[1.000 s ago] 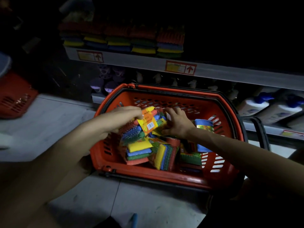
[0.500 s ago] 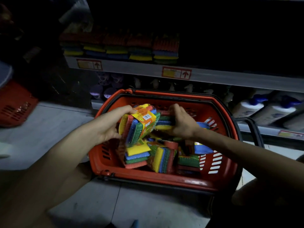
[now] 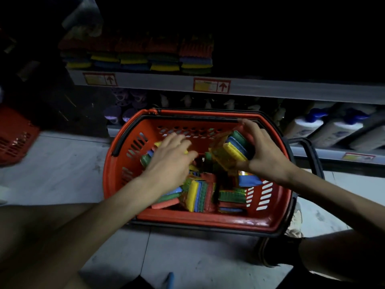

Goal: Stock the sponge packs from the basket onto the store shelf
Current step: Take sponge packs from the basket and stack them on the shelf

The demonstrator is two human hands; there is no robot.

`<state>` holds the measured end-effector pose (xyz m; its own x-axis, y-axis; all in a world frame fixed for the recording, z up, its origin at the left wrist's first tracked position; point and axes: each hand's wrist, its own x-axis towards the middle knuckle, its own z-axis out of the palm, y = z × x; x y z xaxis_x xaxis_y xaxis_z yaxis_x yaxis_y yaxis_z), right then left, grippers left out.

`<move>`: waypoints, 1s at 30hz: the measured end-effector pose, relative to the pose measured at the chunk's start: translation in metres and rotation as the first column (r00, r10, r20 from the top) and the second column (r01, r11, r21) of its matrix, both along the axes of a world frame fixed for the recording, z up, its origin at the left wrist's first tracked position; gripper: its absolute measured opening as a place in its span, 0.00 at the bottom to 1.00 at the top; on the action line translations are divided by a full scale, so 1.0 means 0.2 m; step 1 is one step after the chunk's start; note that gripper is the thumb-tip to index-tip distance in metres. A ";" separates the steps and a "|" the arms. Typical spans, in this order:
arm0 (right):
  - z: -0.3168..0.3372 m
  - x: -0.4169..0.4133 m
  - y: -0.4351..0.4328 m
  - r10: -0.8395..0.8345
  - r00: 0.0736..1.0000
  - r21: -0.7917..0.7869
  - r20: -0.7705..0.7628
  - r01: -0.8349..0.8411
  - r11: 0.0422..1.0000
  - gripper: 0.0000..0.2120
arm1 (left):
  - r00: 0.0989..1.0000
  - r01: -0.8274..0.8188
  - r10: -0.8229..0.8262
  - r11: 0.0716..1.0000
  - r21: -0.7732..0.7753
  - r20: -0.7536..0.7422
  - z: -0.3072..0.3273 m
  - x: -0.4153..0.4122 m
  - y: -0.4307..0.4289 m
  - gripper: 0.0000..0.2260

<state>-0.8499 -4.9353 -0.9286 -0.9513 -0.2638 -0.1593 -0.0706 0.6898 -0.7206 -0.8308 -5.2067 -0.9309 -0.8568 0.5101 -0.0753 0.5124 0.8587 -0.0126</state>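
Red basket [image 3: 208, 221] on the floor [image 3: 62, 167], in front of a low store shelf [image 3: 270, 88]. Right hand [image 3: 264, 155] over the right far part of the basket, fingers curled around a sponge pack [image 3: 235, 149], thumb on its near side, fingers on the far top edge; pack tilted, lifted above the others, yellow, blue and green layers showing. Left hand [image 3: 170, 161] reaches into the left side of the basket, fingers spread and blurred, lying over the loose packs there; cannot tell if it grips one. More sponge packs [image 3: 198, 195] piled in the basket, some on edge, some flat. Stacked sponge packs [image 3: 141, 57] already on the shelf, far left, above two red price tags [image 3: 211, 85]. White bottles [image 3: 325, 126] on the lower shelf, far right. Second red basket [image 3: 14, 136] at the left edge. Very dim light.
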 end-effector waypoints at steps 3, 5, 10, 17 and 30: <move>0.04 0.05 0.03 -0.006 0.999 0.019 -0.039 0.007 1.000 0.54 | 0.972 0.175 -0.162 0.982 -0.064 0.170 -0.03 0.04 0.12 0.22; 0.07 0.07 0.04 0.010 0.996 0.053 -0.092 -0.005 0.999 0.55 | 0.947 0.246 -0.194 0.950 -0.190 0.256 -0.07 0.07 0.19 0.28; 0.13 0.11 0.08 0.073 0.981 0.272 -0.182 -0.021 0.962 0.48 | 0.935 0.266 -0.144 0.889 -0.373 0.324 -0.13 0.08 0.27 0.43; 0.11 0.12 0.12 0.101 0.993 0.367 -0.056 -0.074 0.927 0.42 | 0.850 0.220 -0.055 0.941 -0.259 0.523 -0.06 0.04 0.27 0.35; 0.04 0.15 0.10 0.085 0.995 0.352 -0.049 -0.062 0.934 0.33 | 0.961 0.246 -0.257 0.964 0.105 0.103 0.11 -0.02 -0.05 0.24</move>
